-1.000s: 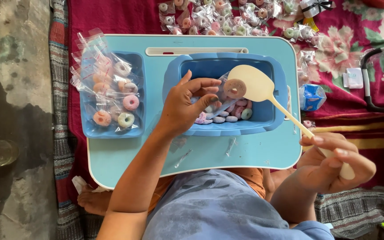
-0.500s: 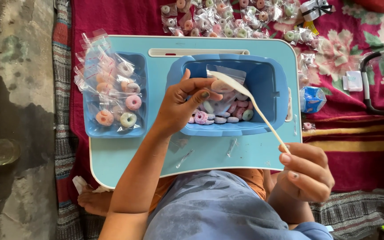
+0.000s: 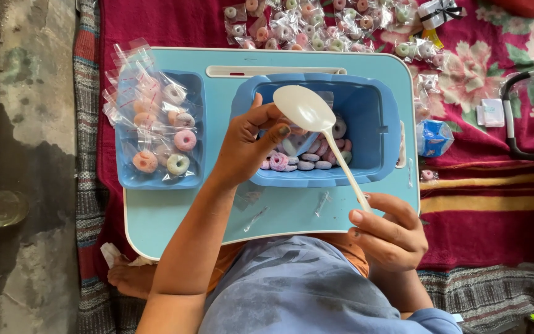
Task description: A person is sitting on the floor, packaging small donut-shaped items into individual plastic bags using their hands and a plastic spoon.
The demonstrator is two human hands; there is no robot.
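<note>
My left hand (image 3: 248,148) pinches a small clear bag (image 3: 298,141) over the blue tub (image 3: 384,124) in the middle. My right hand (image 3: 390,238), lower right, grips a white spoon (image 3: 316,120) above the sugary candy rings (image 3: 307,162).

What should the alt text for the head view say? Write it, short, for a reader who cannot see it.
The left hand holds a small clear bag over a blue tub of sugared ring candies, while the right hand holds a pale plastic spoon above it. A blue tray of filled bags sits left.
</note>
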